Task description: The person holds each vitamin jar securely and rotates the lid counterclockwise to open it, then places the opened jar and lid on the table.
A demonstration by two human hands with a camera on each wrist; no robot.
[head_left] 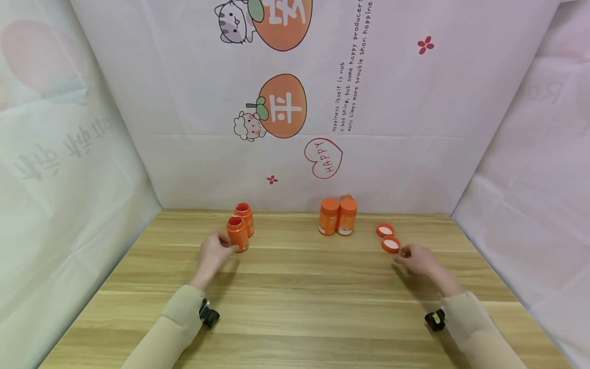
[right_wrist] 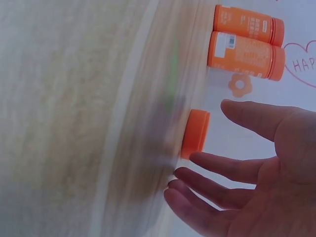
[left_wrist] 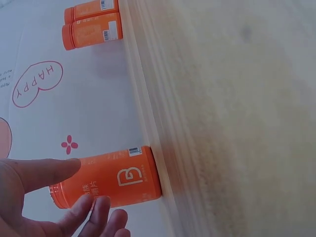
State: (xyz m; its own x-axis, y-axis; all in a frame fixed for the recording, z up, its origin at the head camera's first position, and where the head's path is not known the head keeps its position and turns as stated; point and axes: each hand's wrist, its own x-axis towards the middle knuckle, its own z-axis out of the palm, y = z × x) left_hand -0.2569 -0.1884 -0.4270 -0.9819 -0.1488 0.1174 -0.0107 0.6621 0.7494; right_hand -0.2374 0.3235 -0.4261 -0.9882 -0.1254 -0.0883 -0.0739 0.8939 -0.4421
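Note:
Two open orange jars stand upright on the left, the front jar (head_left: 237,236) and the rear jar (head_left: 247,221), mouths uncovered. My left hand (head_left: 215,254) is beside the front jar; in the left wrist view its thumb and loosely bent fingers (left_wrist: 101,217) overlap the orange jar (left_wrist: 116,177) without closing round it. Whether they touch it, I cannot tell. On the right lie two orange lids, white insides up: a near lid (head_left: 391,245) and a far lid (head_left: 385,230). My right hand (head_left: 418,259) is next to the near lid, fingers spread and holding nothing.
Two capped orange jars (head_left: 328,218) stand side by side near the back wall, with a small orange shape (head_left: 346,197) behind them. A printed white sheet (head_left: 396,169) covers the back; white sheets also hang at both sides of the wooden table (head_left: 295,307).

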